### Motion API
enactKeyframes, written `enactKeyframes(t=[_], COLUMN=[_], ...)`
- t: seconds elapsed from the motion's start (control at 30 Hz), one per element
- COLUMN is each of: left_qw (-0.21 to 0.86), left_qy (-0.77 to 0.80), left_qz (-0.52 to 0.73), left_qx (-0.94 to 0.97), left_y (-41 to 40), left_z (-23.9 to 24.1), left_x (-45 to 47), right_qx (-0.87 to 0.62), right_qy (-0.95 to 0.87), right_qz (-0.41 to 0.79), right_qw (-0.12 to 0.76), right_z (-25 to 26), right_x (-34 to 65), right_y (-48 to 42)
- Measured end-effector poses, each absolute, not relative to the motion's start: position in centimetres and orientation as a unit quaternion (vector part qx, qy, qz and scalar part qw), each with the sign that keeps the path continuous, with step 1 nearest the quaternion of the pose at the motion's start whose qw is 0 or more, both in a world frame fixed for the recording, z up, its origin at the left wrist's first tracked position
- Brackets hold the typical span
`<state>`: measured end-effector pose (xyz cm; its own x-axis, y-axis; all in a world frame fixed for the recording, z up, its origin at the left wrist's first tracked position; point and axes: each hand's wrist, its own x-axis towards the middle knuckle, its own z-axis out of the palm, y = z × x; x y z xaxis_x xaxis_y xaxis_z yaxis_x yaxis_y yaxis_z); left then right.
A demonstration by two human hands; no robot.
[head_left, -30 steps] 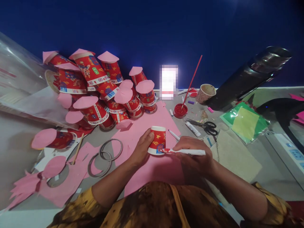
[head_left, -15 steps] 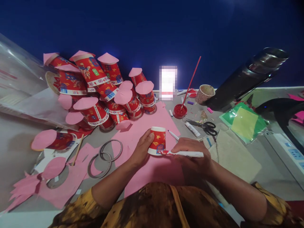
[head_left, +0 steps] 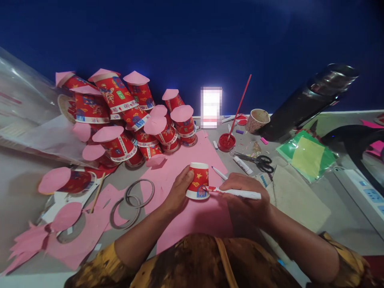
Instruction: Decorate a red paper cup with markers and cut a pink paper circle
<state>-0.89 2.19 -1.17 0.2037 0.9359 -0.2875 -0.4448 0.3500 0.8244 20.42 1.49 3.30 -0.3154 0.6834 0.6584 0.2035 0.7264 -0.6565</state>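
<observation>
My left hand (head_left: 179, 192) is wrapped round a red printed paper cup (head_left: 198, 180) that stands upside down on a pink paper sheet (head_left: 195, 208). My right hand (head_left: 246, 196) pinches a white marker (head_left: 240, 193) lying almost level. Its tip meets the cup's lower rim on the right side. Both forearms reach in from the bottom of the view.
A heap of red cups with pink paper tops (head_left: 126, 112) fills the back left. Two metal rings (head_left: 132, 200) lie left of the pink sheet. Scissors (head_left: 258, 160), a red paint pot (head_left: 226, 141) with a brush, a paper cup (head_left: 257, 119), green and yellow sheets (head_left: 306, 154) and a black flask (head_left: 312, 100) sit to the right.
The view has shifted slightly downward. The marker tip stays at the cup's rim, and both hands keep nearly the same hold and place.
</observation>
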Motion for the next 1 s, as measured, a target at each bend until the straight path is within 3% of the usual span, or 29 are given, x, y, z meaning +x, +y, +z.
enactKeyframes(t=[1.0], left_qw=[0.722], left_qy=[0.395], left_qz=[0.484], left_qx=[0.299], left_y=[2.16], left_z=[-1.48], left_x=[-0.95], right_qx=[-0.312], right_qy=[-0.771], right_qz=[0.208], right_qw=[0.515], right_z=[3.91], right_x=[20.45], right_y=[1.18])
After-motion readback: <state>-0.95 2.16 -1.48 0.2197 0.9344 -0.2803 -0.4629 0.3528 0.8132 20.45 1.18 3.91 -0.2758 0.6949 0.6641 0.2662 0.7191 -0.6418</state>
